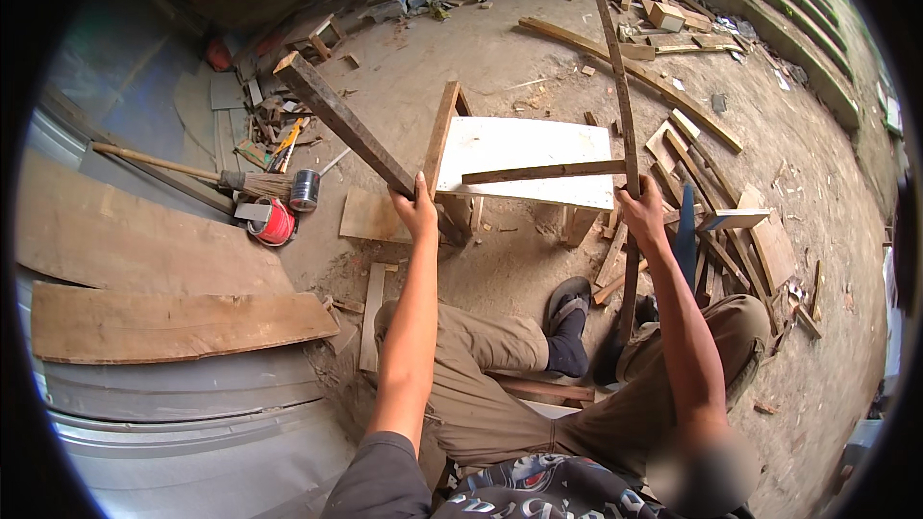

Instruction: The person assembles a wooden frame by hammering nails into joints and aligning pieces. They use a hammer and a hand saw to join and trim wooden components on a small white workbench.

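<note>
My left hand grips a thick dark wooden beam that slants up and to the left from it. My right hand is closed around a long thin dark strip of wood that stands nearly upright, its lower end down by my feet. Between my hands stands a small wooden stool with a pale board top. A narrow wooden slat lies across that top, reaching toward the upright strip. I sit with my knees bent, one foot in a dark sandal.
Wooden planks lie on grey sheet metal at the left. A broom, a red tape roll and a small can lie near them. Wood offcuts litter the dirt floor to the right and at the far side.
</note>
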A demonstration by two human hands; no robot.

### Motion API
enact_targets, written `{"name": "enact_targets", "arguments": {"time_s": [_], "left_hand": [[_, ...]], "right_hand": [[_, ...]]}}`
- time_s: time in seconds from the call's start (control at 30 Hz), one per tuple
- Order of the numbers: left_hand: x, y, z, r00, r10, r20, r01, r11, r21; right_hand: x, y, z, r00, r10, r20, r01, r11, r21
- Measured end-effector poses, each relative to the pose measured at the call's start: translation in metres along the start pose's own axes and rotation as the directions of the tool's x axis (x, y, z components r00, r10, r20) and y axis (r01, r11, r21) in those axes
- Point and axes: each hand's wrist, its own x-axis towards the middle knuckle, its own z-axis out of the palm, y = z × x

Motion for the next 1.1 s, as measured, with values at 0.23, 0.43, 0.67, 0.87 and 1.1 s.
{"name": "enact_targets", "arguments": {"time_s": [0.23,0.43,0.67,0.87,1.1], "left_hand": [[0.025,0.009,-0.011,0.996,0.054,-0.068,-0.059,0.995,-0.076],[0.034,-0.006,-0.013,0.958,0.285,-0.027,-0.279,0.950,0.144],[-0.008,-0.033,0.003,0.929,0.313,0.198,-0.369,0.833,0.412],[-0.007,-0.046,0.006,0.909,0.322,0.263,-0.412,0.782,0.467],[0.032,-0.034,0.009,0.847,0.282,0.450,-0.499,0.712,0.493]], "right_hand": [[-0.003,-0.015,0.011,0.999,-0.048,0.023,0.050,0.994,-0.101],[-0.005,-0.015,0.023,0.999,-0.010,0.045,0.012,0.999,-0.041],[0.002,0.006,0.024,0.998,0.049,0.029,-0.049,0.999,0.009],[0.001,0.015,0.002,0.992,0.076,-0.102,-0.075,0.997,0.009],[0.005,0.023,-0.024,0.947,0.175,-0.269,-0.171,0.984,0.040]]}}
